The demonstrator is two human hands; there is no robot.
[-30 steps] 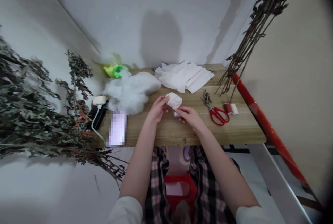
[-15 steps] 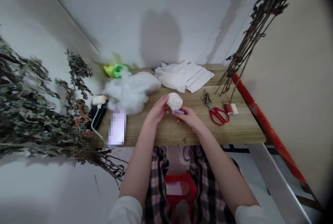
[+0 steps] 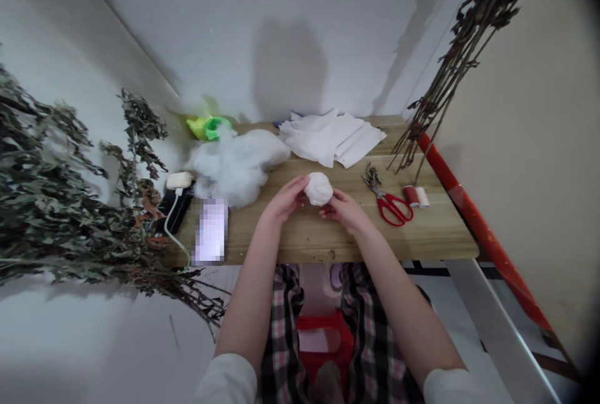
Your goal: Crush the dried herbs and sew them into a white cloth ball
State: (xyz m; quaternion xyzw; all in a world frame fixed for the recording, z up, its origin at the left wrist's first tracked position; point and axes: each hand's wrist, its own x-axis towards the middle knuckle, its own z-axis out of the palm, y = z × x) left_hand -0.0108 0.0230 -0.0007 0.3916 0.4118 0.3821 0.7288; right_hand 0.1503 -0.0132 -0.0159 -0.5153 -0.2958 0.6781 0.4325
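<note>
A round white ball with a puckered surface, seemingly stuffed cloth (image 3: 319, 189), is held between my two hands above the wooden table. My left hand (image 3: 289, 197) grips it from the left, thumb and fingertips against its side. On the right, my right hand (image 3: 344, 209) closes on its lower edge with the fingers curled underneath. The ball's underside is hidden. Behind and to the left lies a fluffy heap of white stuffing (image 3: 239, 163). Several pieces of white cloth (image 3: 332, 135) are piled beyond the ball.
Red-handled scissors (image 3: 391, 205) lie to the right, beside a brown thread spool (image 3: 410, 196) and a white spool (image 3: 422, 197). On the left are a blurred phone (image 3: 210, 232) and a white charger (image 3: 179, 181) with a cable. Dried plants (image 3: 60, 197) crowd the table's left end.
The ball has turned and shifted slightly right and down. A pale purple edge seen under it by my right fingers is now out of sight. Both hands still hold the ball.
</note>
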